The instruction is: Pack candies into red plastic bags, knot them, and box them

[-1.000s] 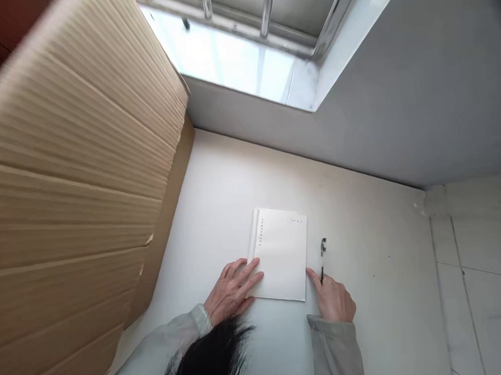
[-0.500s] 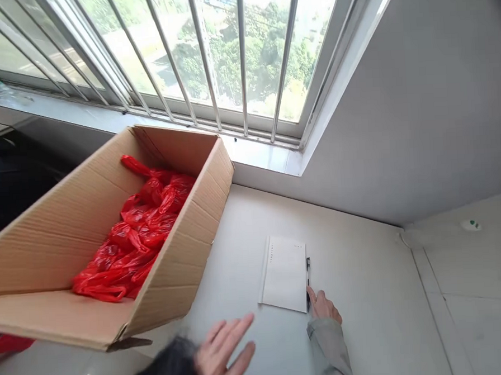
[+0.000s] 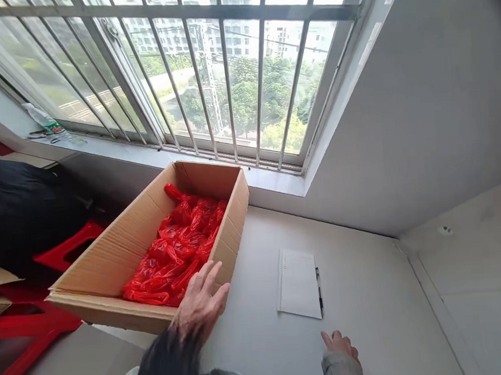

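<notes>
My left hand (image 3: 200,302) is open, its fingers spread over the near right corner of a cardboard box (image 3: 110,237); whether it touches the cardboard I cannot tell. Inside the box lie several knotted red plastic bags (image 3: 178,244), their contents hidden. Something dark and furry covers the left wrist. My right hand (image 3: 341,345), in a grey-green sleeve, hovers by the white tabletop with its index finger out and the others loosely bent, holding nothing visible. Just beyond it lie a white notebook (image 3: 298,283) and a black pen (image 3: 320,296) along its right edge.
A barred window (image 3: 228,82) rises above a white sill (image 3: 271,181) behind the box. On the sill's left rests a plastic bottle (image 3: 45,120). Red stools (image 3: 35,327) and a dark bundle (image 3: 28,204) are at left. A grey wall (image 3: 418,117) stands right.
My left hand has moved up and left to the box's near corner. The right hand has drawn back from the pen and notebook. The view has tilted up and shifted left.
</notes>
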The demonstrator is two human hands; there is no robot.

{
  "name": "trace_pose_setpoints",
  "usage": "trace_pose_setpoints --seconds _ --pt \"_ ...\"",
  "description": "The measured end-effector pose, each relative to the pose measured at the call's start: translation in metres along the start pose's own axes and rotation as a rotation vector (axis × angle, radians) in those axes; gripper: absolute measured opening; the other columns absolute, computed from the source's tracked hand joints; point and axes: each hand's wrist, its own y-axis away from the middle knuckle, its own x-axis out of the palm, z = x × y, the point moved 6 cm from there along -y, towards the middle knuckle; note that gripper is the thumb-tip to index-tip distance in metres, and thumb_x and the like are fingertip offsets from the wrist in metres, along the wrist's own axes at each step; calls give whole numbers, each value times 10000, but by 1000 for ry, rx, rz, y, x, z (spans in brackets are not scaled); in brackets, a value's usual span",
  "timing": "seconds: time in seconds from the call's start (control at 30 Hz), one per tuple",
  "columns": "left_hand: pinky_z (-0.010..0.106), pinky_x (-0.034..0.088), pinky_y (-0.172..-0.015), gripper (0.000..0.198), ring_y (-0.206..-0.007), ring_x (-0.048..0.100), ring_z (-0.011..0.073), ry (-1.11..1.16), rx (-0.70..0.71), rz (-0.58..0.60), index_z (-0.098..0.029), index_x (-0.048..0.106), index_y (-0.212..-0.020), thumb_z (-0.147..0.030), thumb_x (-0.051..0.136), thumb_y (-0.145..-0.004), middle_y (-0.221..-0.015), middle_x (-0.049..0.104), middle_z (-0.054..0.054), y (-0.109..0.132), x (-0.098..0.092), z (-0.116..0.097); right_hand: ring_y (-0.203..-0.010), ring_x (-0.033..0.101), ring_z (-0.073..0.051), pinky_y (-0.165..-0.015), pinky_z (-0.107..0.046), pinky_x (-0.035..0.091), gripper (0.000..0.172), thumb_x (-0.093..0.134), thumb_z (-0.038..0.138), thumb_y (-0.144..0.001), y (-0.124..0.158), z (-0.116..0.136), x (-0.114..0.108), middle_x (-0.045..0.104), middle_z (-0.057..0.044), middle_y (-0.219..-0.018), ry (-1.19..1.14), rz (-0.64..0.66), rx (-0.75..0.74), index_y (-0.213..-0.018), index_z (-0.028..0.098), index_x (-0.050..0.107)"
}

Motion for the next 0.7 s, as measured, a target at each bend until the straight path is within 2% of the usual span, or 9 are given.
trace_pose_setpoints --seconds 0.07,0.13,0.23,0.3,0.37,0.43,0.5,0.57,0.7 --pt "544 454 -959 192 -1201 549 338 9 94 89 -213 719 -824 -81 580 -813 -1182 675 132 10 18 -5 -969 649 -272 -732 -373 500 224 481 295 -892 14 11 6 654 -94 -984 -30 -5 22 -848 286 701" --pt "633 315 -1059 78 -1092 605 304 52 231 197 -218 696 -770 -194 657 -833 -1011 728 65 23 31 -15 -1002 626 -274 -769 -375 489 236 467 292 -906 29 26 15 647 -104 -1011 -65 -13 63 -868 271 699" --pt "515 245 -1148 169 -897 646 197 173 438 203 -225 649 -696 -312 717 -824 -759 697 -35 45 25 -23 -1071 584 -280 -847 -386 460 280 416 296 -936 53 55 33 632 -120 -1092 -132 -23 131 -963 245 690" --pt "459 245 -1158 142 -1042 625 207 256 517 129 -227 651 -737 -284 675 -865 -895 722 -21 56 8 -15 -1112 563 -284 -877 -387 447 291 413 321 -941 70 79 52 627 -121 -1139 -187 -11 177 -1019 237 680" --pt "489 265 -1147 105 -1260 517 268 329 546 45 -240 684 -904 -228 581 -923 -1197 681 33 60 -13 3 -1133 561 -281 -875 -377 449 299 424 366 -940 87 106 76 630 -113 -1169 -247 15 216 -1048 248 677" --pt "526 345 -1093 295 -1341 441 321 316 525 34 -268 638 -1174 -159 499 -938 -1394 557 92 60 -25 25 -1136 574 -268 -856 -357 458 306 432 397 -939 105 133 105 640 -98 -1187 -306 47 232 -1067 268 678" --pt "487 458 -990 465 -1278 505 333 232 485 81 -235 544 -1330 -76 460 -901 -1398 529 162 58 -26 44 -1110 598 -251 -831 -335 467 279 464 392 -928 126 158 134 665 -82 -1167 -360 87 230 -1047 281 690" --pt "409 528 -858 513 -1078 630 291 170 477 111 -165 531 -1340 -15 441 -858 -1298 585 195 57 -21 55 -1070 621 -245 -819 -325 472 226 521 361 -900 150 176 162 692 -75 -1118 -407 122 231 -988 275 711" --pt "331 514 -709 471 -783 650 197 155 513 110 -153 537 -1334 -27 468 -886 -1192 630 154 52 -9 56 -1073 622 -261 -858 -342 468 193 558 316 -870 200 188 199 697 -80 -1122 -474 97 293 -970 267 717"
